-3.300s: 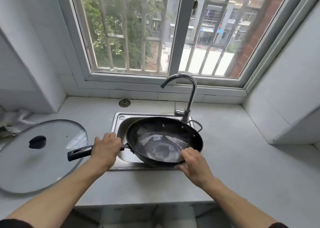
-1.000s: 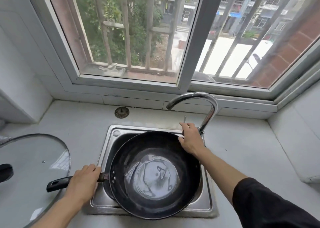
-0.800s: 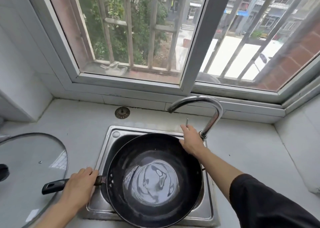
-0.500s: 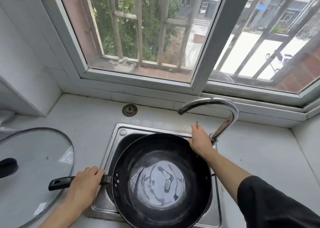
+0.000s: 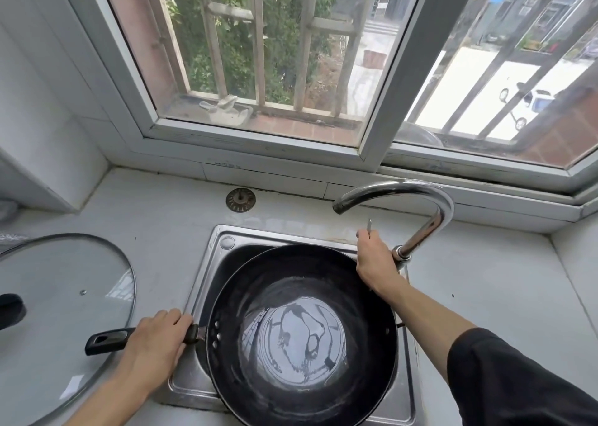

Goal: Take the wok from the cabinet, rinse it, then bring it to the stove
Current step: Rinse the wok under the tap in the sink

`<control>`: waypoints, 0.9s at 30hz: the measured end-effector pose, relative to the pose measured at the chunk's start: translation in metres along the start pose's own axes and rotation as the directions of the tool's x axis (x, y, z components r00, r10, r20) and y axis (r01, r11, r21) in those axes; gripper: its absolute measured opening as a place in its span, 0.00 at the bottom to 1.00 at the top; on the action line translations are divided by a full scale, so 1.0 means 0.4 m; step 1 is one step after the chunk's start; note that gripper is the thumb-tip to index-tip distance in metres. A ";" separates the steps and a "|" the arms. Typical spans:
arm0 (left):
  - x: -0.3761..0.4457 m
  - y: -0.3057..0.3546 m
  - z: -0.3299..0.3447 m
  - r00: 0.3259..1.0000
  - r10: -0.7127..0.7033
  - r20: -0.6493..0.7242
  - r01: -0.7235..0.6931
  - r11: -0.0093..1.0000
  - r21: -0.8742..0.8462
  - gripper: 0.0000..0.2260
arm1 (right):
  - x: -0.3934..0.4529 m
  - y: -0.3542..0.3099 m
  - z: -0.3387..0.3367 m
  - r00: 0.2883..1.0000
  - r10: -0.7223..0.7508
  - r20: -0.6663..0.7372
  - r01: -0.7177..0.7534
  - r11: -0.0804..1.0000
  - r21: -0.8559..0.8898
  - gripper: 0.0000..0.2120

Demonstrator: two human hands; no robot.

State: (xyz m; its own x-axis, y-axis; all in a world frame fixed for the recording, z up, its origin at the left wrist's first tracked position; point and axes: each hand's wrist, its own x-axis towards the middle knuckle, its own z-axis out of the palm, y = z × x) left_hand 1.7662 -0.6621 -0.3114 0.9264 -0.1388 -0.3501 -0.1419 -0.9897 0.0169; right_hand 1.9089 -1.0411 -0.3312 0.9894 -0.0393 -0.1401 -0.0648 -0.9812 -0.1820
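Observation:
A black wok (image 5: pixel 301 331) sits over the steel sink (image 5: pixel 223 247), with a shallow film of water shining in its bottom. My left hand (image 5: pixel 155 341) grips its black handle (image 5: pixel 106 340), which sticks out to the left over the counter. My right hand (image 5: pixel 375 260) reaches past the wok's far rim and holds the thin lever (image 5: pixel 369 225) of the chrome tap (image 5: pixel 420 205). The tap's spout arches left above the wok's far rim. No water is seen running from it.
A large glass lid (image 5: pixel 64 299) with a black knob lies on the white counter to the left. A round metal sink strainer (image 5: pixel 240 199) rests by the back wall. A barred window stands behind the sink. Bare counter (image 5: pixel 485 283) spreads to the right.
My right hand left the wok's near rim and went to the tap lever, where it stays. My left hand keeps its hold on the handle. The camera moved closer and tilted down.

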 end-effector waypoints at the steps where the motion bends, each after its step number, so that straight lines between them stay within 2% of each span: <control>1: -0.002 0.000 -0.002 1.000 -0.002 -0.007 0.002 1.000 -0.021 0.11 | -0.001 0.000 0.000 1.000 -0.006 -0.004 0.006 1.000 -0.005 0.17; 5: -0.007 -0.003 -0.004 1.000 0.004 -0.005 -0.004 0.999 -0.044 0.11 | -0.004 -0.004 0.004 0.999 -0.049 0.016 0.050 0.997 -0.060 0.17; 16: -0.004 -0.012 0.007 0.999 0.004 -0.032 -0.005 0.999 -0.047 0.11 | -0.008 -0.002 0.003 0.996 -0.090 0.030 0.092 0.993 -0.079 0.16; 21: -0.005 -0.012 0.006 0.998 0.033 -0.052 -0.035 0.999 -0.038 0.18 | -0.010 -0.005 0.003 0.995 -0.095 0.021 0.096 0.991 -0.093 0.16; 27: -0.004 -0.011 0.001 0.996 0.055 -0.075 -0.058 0.998 -0.033 0.19 | -0.006 -0.005 0.005 0.996 -0.092 0.019 0.093 0.992 -0.084 0.17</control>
State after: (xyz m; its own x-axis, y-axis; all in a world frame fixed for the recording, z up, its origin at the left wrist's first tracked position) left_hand 1.7652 -0.6576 -0.3115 0.9408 -0.1951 -0.2771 -0.1832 -0.9807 0.0683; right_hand 1.9063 -1.0386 -0.3325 0.9885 0.0546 -0.1412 0.0388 -0.9929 -0.1123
